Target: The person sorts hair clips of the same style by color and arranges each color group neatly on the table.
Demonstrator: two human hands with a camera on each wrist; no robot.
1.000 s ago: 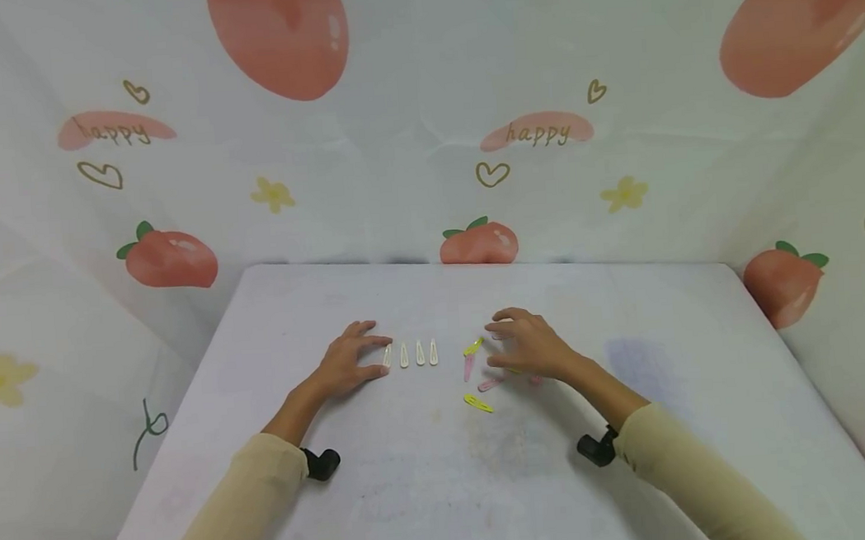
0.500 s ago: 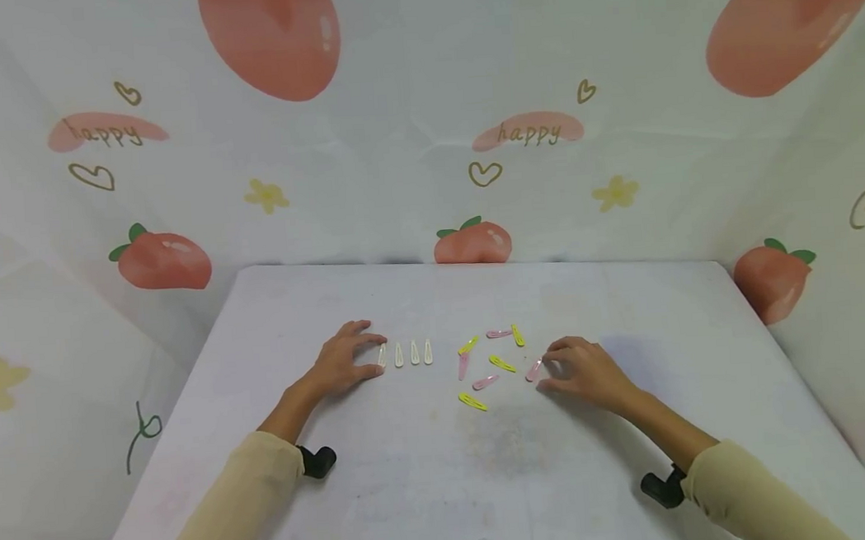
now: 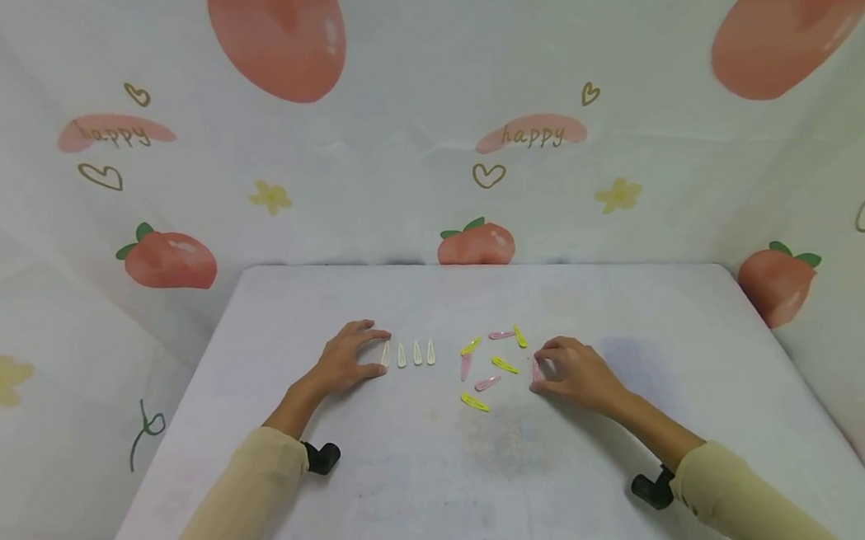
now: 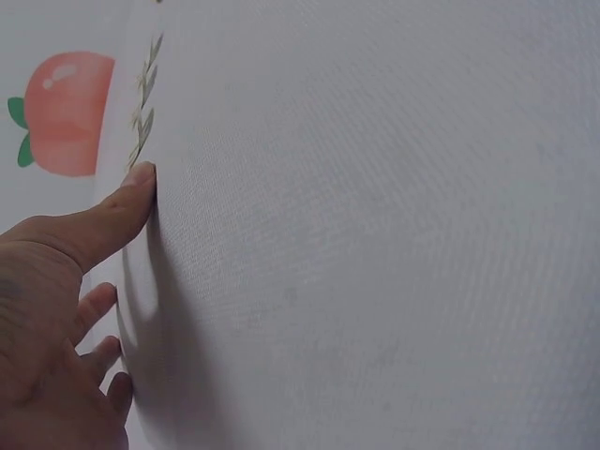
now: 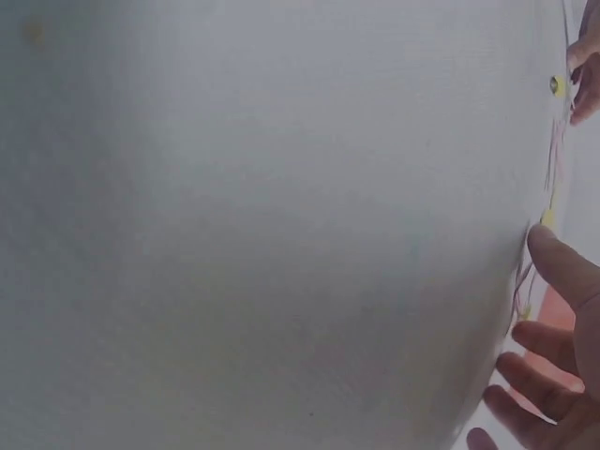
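My left hand [image 3: 346, 360] pinches a white snap hair clip [image 3: 386, 354] lengthwise, thumb at the near end and index finger at the far end. Three more white hair clips [image 3: 418, 353] stand in a row just to its right. A pink hair clip [image 3: 535, 369] lies between the thumb and fingertips of my right hand [image 3: 578, 374], partly hidden by them. Left of that hand are scattered yellow hair clips [image 3: 504, 365] and pink hair clips [image 3: 487, 383]. In the left wrist view, my thumb [image 4: 131, 202] touches the table by the row of clips.
The clips lie on a white-covered table [image 3: 416, 486] with faint stains. Behind it hangs a white cloth [image 3: 387, 140] printed with peaches, hearts and flowers. A black wrist camera [image 3: 322, 458] sits at my left cuff, another wrist camera [image 3: 652, 490] at the right.
My right hand has moved right, off the scattered clips, to the rightmost pink hair clip, which has turned from slanted to nearly upright. The left hand stays at the white clip.
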